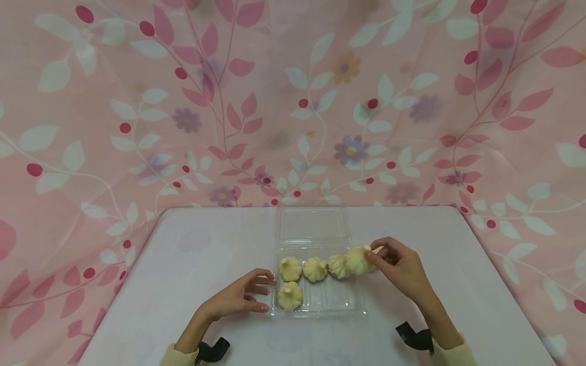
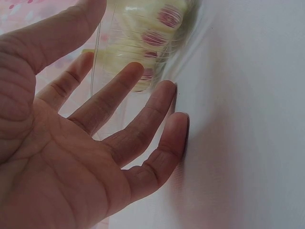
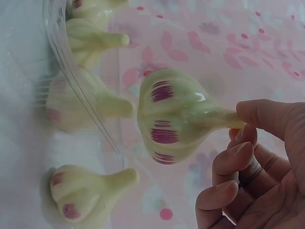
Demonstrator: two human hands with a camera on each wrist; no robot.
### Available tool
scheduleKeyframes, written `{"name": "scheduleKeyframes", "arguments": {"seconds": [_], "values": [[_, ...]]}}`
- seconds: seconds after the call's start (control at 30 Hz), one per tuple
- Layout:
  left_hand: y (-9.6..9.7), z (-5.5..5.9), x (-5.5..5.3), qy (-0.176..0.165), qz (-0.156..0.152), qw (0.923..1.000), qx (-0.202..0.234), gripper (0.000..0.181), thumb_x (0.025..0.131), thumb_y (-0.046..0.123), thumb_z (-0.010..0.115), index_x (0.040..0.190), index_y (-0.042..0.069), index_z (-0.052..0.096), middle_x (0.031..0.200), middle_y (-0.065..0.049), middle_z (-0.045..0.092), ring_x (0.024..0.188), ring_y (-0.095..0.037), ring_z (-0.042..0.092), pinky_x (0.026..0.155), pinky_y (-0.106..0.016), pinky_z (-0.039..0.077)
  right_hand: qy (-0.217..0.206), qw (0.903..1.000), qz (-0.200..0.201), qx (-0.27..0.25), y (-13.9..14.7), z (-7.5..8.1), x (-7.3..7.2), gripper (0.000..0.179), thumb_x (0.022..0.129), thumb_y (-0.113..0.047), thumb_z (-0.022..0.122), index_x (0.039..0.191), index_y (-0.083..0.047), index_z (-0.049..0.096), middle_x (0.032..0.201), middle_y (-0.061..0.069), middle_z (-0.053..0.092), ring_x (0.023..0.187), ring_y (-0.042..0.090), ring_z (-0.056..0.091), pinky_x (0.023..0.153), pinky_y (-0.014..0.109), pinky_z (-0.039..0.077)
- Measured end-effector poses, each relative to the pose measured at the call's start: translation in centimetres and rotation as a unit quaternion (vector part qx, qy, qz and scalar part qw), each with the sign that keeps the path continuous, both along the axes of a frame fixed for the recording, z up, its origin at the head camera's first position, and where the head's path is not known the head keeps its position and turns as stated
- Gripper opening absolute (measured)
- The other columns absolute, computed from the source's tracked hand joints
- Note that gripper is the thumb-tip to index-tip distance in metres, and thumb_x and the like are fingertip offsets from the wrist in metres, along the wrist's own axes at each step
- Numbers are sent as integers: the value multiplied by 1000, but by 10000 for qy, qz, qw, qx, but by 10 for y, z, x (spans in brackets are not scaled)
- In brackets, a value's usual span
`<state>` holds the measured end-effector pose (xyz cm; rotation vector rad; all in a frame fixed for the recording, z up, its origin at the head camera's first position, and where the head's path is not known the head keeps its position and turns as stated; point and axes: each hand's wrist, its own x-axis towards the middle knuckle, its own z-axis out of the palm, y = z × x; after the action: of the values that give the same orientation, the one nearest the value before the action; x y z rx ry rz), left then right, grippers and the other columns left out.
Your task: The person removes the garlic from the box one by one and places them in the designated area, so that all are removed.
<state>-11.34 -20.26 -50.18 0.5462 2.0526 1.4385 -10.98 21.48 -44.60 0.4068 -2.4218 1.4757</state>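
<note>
My right hand (image 1: 400, 267) pinches a garlic bulb (image 3: 174, 117) by its stem between thumb and fingertips. The bulb is pale yellow with purple streaks, and hangs over the right end of a clear plastic clamshell box (image 1: 327, 302). In the box, a back row holds a left bulb (image 1: 290, 268), a middle bulb (image 1: 315, 269) and a right bulb (image 1: 338, 267); another bulb (image 1: 290, 296) sits front left. One more garlic bulb (image 3: 90, 195) lies outside the rim, largely hidden in the head view. My left hand (image 1: 240, 295) is at the box's left edge, fingers spread and loosely bent, holding nothing.
The box's clear lid (image 1: 313, 226) lies folded back toward the far edge of the white table (image 1: 220, 254). Behind the table hangs a pink floral cloth (image 1: 274, 101). Black wrist cameras sit under both forearms.
</note>
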Motion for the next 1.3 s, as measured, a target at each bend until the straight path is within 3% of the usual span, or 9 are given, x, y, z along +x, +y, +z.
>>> {"name": "scheduleKeyframes", "arguments": {"seconds": [0.8, 1.13, 1.3], "values": [[1, 1, 1, -13, 5, 10000, 3, 66, 87, 17, 77, 143, 14, 42, 140, -8, 52, 124, -32, 53, 90, -45, 46, -5, 9959, -893, 165, 37, 4, -9, 15, 88, -12, 76, 101, -9, 68, 70, 5, 63, 58, 14, 54, 51, 23, 43], [-1, -2, 0, 5, -4, 10000, 4, 65, 87, 17, 78, 142, 14, 43, 139, -6, 52, 123, -32, 54, 90, -43, 46, 41, 9917, -1216, 409, 52, -3, -16, 16, 88, -7, 74, 103, -5, 68, 72, 8, 65, 59, 12, 54, 50, 22, 42], [-1, -2, 0, 15, -7, 10000, 2, 65, 87, 18, 77, 142, 14, 43, 139, -8, 52, 123, -32, 54, 90, -43, 46, -100, 9900, -1333, 455, 56, -5, -16, 16, 90, -13, 74, 103, -7, 68, 73, 6, 66, 60, 12, 54, 51, 22, 41]]}}
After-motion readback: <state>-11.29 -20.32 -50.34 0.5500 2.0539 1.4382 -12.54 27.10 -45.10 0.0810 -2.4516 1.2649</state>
